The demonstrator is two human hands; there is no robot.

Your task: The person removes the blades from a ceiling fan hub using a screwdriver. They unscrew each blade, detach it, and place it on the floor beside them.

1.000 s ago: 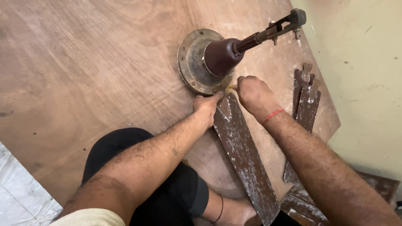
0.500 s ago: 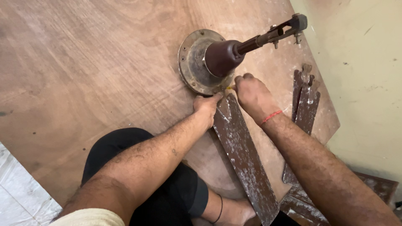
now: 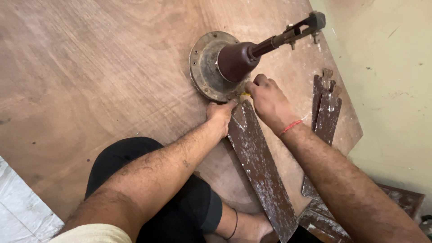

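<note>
From the head camera I see my left hand (image 3: 220, 114) gripping the rusty, paint-flecked fan blade (image 3: 258, 164) by its end at the round metal ceiling fan motor (image 3: 211, 67). My right hand (image 3: 267, 101) pinches something small and yellow there. Two more blades (image 3: 326, 110) lie on the plywood sheet (image 3: 90, 67).

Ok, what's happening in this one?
A person sits on a wooden board with a ceiling fan motor lying on it. The left hand steadies the narrow end of a paint-spattered fan blade against the motor's rim, while the right hand works at that joint, pinching something small and yellowish. Whether the blade is fastened cannot be told. Two more blades lie to the right.
</note>
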